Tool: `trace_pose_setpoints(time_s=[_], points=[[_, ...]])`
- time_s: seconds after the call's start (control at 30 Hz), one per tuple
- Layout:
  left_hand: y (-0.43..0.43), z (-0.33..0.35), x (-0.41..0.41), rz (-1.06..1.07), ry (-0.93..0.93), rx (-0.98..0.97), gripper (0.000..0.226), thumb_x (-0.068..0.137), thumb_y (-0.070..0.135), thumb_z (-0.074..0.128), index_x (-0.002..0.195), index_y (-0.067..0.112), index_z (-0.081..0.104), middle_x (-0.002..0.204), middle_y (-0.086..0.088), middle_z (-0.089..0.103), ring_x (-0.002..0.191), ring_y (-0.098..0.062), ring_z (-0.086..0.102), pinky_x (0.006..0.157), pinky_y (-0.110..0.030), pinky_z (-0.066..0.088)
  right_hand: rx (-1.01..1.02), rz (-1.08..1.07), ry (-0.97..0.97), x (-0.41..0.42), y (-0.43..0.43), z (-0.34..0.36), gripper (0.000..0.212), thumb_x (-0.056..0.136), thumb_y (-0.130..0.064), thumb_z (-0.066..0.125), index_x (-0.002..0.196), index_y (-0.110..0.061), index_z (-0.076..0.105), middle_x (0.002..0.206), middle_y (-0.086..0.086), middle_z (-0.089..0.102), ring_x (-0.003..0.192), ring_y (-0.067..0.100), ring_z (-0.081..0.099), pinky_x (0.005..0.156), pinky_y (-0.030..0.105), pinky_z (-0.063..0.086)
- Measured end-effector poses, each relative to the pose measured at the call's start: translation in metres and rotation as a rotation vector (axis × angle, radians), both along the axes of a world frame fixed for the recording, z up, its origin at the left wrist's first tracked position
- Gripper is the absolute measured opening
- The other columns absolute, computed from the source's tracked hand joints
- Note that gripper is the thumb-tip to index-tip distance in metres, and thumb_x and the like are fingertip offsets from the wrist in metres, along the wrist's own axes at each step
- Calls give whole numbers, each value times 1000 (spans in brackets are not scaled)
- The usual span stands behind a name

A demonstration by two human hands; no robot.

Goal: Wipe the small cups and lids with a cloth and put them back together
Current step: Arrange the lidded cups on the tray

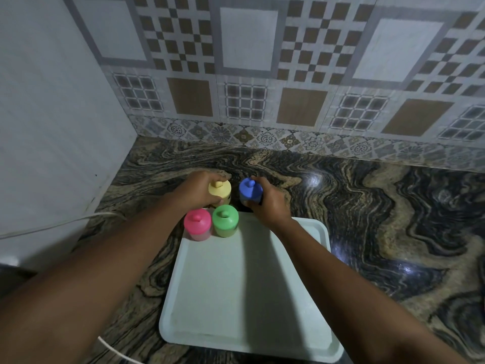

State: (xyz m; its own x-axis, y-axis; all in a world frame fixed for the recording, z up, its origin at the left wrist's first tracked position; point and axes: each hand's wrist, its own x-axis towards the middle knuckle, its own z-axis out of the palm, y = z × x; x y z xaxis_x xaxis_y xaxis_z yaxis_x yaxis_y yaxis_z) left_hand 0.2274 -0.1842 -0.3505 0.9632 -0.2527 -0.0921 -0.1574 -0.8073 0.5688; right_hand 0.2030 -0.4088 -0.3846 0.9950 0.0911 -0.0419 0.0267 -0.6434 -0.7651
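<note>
Several small lidded cups stand together at the far end of a white tray (246, 298). My left hand (200, 189) wraps around the yellow cup (220, 189), which sits just beyond the tray's far edge. My right hand (265, 203) grips the blue cup (250, 190) on the countertop beside it. The pink cup (197, 224) and the green cup (225, 220) stand upright on the tray's far left corner, lids on, untouched. No cloth shows in this view.
The marbled dark countertop (367, 219) stretches right and toward the patterned tile wall (249, 74). A white appliance side (52, 127) rises on the left, with a white cable (52, 225) running along it.
</note>
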Motion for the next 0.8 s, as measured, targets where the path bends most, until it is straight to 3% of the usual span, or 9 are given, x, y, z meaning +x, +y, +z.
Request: trace_pose_setpoints(time_s=[0.23,0.4,0.57,0.7,0.8], points=[[-13,29,-1,88,-63,-123,64,69,17,85,130,22,64,128,-2,66,115,-17,61,95,-27,46,74,-28,-88,-4,-11,15,52,80,-13,83,128,-13,60,118,12,67,104,31,63,75,24,36],[-43,51,-16,41,-94,-189,63,68,22,86,128,25,65,124,4,68,109,-11,64,90,-23,47,103,-41,-180,-25,-38,33,57,80,-15,82,132,-16,59,115,7,70,100,22,64,78,27,45],[-72,49,-41,-34,-108,-65,63,67,32,82,127,30,65,122,2,69,108,-15,64,87,-25,47,62,-73,-227,-53,-65,33,58,78,-18,86,130,-19,60,97,-7,64,85,12,56,72,22,39],[-84,41,-59,-75,-143,144,68,60,59,67,125,44,61,113,4,69,114,-23,55,100,-49,43,60,-61,-201,-73,-81,25,58,76,-19,87,127,-19,62,109,1,71,98,24,68,83,37,55],[-89,36,-68,-76,-116,260,64,64,60,69,126,47,60,116,6,67,128,-23,42,113,-66,14,37,-55,-170,-82,-80,19,60,76,-21,87,130,-19,61,117,4,71,104,26,68,86,34,54]])
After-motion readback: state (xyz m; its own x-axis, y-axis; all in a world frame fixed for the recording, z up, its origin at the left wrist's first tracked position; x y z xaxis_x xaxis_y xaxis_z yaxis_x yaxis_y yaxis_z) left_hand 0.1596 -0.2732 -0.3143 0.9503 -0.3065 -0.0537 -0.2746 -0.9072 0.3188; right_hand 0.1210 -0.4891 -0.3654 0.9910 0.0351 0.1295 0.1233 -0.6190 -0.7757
